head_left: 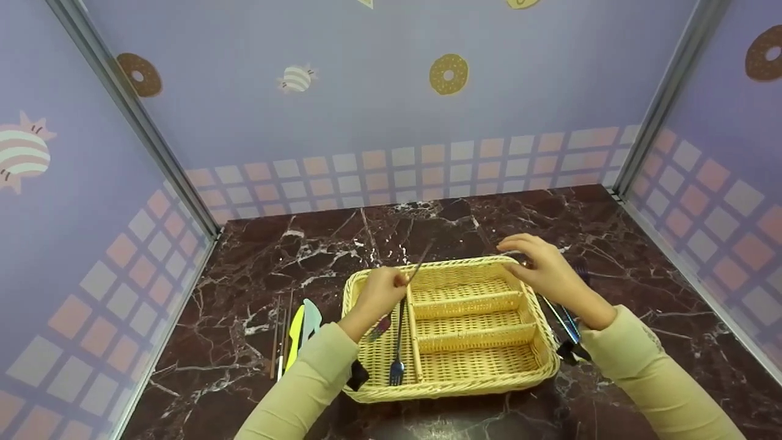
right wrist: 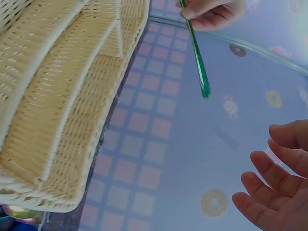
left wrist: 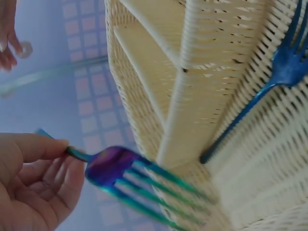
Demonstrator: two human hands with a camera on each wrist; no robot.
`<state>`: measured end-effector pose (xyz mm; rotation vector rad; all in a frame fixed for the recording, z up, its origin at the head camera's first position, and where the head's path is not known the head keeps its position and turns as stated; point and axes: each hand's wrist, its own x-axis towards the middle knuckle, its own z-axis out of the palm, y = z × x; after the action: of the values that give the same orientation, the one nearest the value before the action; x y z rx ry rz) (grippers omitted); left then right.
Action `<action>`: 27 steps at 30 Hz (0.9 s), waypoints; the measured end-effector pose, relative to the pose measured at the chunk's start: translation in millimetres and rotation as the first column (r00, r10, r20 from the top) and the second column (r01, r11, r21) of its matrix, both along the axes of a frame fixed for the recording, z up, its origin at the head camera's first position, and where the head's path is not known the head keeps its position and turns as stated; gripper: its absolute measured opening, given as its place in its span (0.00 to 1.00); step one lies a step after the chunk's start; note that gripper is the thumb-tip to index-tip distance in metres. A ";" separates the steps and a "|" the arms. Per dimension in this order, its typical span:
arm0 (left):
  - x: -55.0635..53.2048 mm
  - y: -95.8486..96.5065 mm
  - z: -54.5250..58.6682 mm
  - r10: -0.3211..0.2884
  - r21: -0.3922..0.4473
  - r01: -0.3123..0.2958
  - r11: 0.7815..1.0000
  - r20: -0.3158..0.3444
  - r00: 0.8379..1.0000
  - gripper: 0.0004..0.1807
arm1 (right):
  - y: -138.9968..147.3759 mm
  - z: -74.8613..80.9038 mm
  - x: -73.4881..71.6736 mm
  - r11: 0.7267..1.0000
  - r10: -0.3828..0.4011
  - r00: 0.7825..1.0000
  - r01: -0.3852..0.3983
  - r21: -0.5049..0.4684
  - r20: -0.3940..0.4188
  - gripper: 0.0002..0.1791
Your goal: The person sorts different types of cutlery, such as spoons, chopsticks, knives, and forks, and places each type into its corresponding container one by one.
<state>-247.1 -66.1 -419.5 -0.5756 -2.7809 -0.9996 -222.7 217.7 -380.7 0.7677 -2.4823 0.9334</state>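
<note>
My left hand [head_left: 380, 293] pinches a shiny purple-and-green fork [left wrist: 115, 168] by its handle, between thumb and fingers. The fork is over the long left compartment of a pale yellow wicker basket [head_left: 452, 387], its tines pointing down and its handle [head_left: 420, 261] sticking up past the hand. Inside that compartment lies a blue fork [head_left: 397, 366], tines toward me. Two dividers split the basket's right part into three compartments with bare woven floors. My right hand [head_left: 544, 263] hovers at the basket's far right corner, fingers loosely spread; the right wrist view shows nothing in it.
Left of the basket lie a yellow knife [head_left: 295, 335], a pale teal knife [head_left: 311, 316] and several thin chopsticks [head_left: 275, 342]. Shiny cutlery [head_left: 568, 324] lies to the right, partly under my right forearm. Patterned panels [head_left: 379, 122] enclose the dark marbled table [head_left: 244, 256] on three sides.
</note>
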 end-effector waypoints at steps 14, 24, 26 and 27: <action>-53.2 -18.7 -96.6 0.295 -0.243 -0.178 0.954 0.632 0.716 0.13 | 20.1 -18.4 -7.1 0.997 -0.043 0.989 0.052 -0.062 0.142 0.12; -135.6 -33.9 -220.4 0.301 -0.540 0.139 0.830 0.643 0.704 0.10 | 24.0 -21.6 -4.1 0.996 -0.031 0.974 0.048 -0.070 0.222 0.12; -130.2 -31.1 -214.6 0.318 -0.527 0.140 0.838 0.681 0.660 0.05 | 24.5 -22.2 -4.0 0.996 -0.035 0.975 0.051 -0.069 0.217 0.11; -127.1 -29.1 -211.1 0.336 -0.508 0.112 0.854 0.702 0.628 0.05 | 24.7 -22.6 -4.1 0.996 -0.034 0.976 0.049 -0.068 0.213 0.11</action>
<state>-374.2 -95.1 -630.6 0.0803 -3.8558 -0.5064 -226.8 242.4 -403.3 0.6184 -2.6170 1.1367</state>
